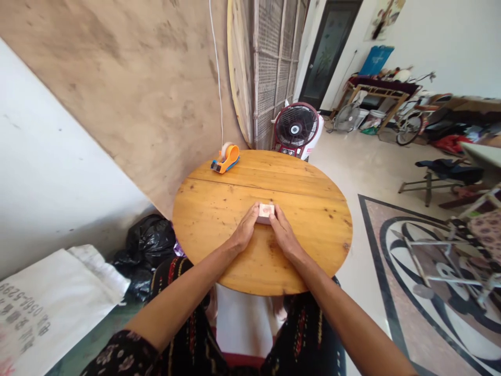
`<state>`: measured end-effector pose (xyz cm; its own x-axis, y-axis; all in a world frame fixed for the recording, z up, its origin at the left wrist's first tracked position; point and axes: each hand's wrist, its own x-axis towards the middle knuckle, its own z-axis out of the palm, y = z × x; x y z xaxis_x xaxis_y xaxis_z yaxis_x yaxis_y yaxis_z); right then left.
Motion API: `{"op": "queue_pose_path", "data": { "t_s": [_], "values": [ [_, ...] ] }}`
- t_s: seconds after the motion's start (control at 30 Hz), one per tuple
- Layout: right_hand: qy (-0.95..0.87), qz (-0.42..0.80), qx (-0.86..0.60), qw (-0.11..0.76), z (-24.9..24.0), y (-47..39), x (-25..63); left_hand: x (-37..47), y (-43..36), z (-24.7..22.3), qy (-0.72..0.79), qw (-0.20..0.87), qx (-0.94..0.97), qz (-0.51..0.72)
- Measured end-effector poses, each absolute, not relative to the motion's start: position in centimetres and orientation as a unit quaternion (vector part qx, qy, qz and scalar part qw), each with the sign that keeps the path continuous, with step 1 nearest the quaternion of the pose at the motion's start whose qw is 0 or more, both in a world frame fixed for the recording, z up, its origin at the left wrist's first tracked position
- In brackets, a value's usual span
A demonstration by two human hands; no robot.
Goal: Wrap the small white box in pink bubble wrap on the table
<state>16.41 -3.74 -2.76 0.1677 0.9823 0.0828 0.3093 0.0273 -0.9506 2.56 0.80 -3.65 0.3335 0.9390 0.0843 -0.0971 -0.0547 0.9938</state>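
On the round wooden table stands a small light-coloured box with a reddish mark on its top. My left hand presses against its left side, fingers straight and together. From the right, my right hand clasps the other side, its thumb at the box's near right corner. Between them the two hands hold the box. The far fingers of the right hand are partly hidden.
An orange tape dispenser sits at the table's far left edge. Behind the table is a fan. Black plastic bags and a white sack lie to the left. A folding stool stands at the right.
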Motion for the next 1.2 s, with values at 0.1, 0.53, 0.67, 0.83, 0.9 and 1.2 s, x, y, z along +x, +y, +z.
{"op": "queue_pose_path", "data": {
  "t_s": [0.1, 0.53, 0.67, 0.83, 0.9, 1.2],
  "values": [
    [-0.545, 0.347, -0.576, 0.501, -3.6, -3.6, 18.1, 1.7, 1.3, -3.0, 0.389, 0.560, 0.579, 0.446],
    [-0.629, 0.307, -0.551, 0.456, -2.9, -2.0, 19.9, 1.5, 2.3, -3.3, 0.431, 0.426, 0.677, 0.418],
    [-0.646, 0.251, -0.560, 0.453, -3.2, -2.2, 19.6, 1.7, 2.4, -3.6, 0.436, 0.412, 0.680, 0.421],
    [-0.655, 0.211, -0.593, 0.418, -3.2, -2.4, 19.3, 1.8, 2.3, -3.1, 0.433, 0.410, 0.684, 0.420],
    [-0.650, 0.217, -0.595, 0.419, -3.1, -2.5, 19.3, 1.6, 2.1, -2.8, 0.423, 0.414, 0.684, 0.427],
    [-0.650, 0.262, -0.547, 0.458, -2.9, -2.7, 19.4, 1.4, 1.7, -2.4, 0.403, 0.457, 0.664, 0.433]
  ]
}}
